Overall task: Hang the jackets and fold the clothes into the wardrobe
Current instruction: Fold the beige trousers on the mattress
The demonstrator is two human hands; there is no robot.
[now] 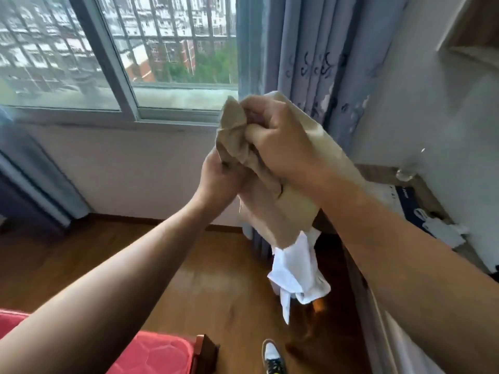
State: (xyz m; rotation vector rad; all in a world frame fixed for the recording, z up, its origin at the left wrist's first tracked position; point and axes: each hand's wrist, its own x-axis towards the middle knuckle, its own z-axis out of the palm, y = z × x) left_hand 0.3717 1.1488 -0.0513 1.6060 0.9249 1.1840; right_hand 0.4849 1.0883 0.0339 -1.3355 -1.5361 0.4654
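- The beige garment (272, 211) is in the air at chest height in front of the window (172, 49), bunched up and not spread out.
- The right hand (278, 141) has its fingers curled tight round the top of the bunch. The left hand (224, 176) grips a fold just below and to the left, thumb pressed into the cloth. The two hands touch.
- A white cloth (299, 271) hangs from the bottom of the beige bundle (a lining or a second piece, I cannot tell which), well above the floor (108, 252).
- Risk: if the white cloth is a separate piece, only the squeeze of the bundle holds it, so a shake to open the garment could drop it on the floor beside the shoe (272, 357).
- Risk: the curtain (310, 49) hangs just behind the hands, and a wide swing could catch its folds.
- Risk: the surface (421, 190) to the right carries loose items, and a trailing hem could sweep them off.
- Risk: both hands grip near one point, so the garment is likely to stay twisted. Folding it like that would set creases, and finding the shoulders or a hem first would help.
- No wardrobe interior is clearly in view, and the red bed (151, 354) lies lower left.
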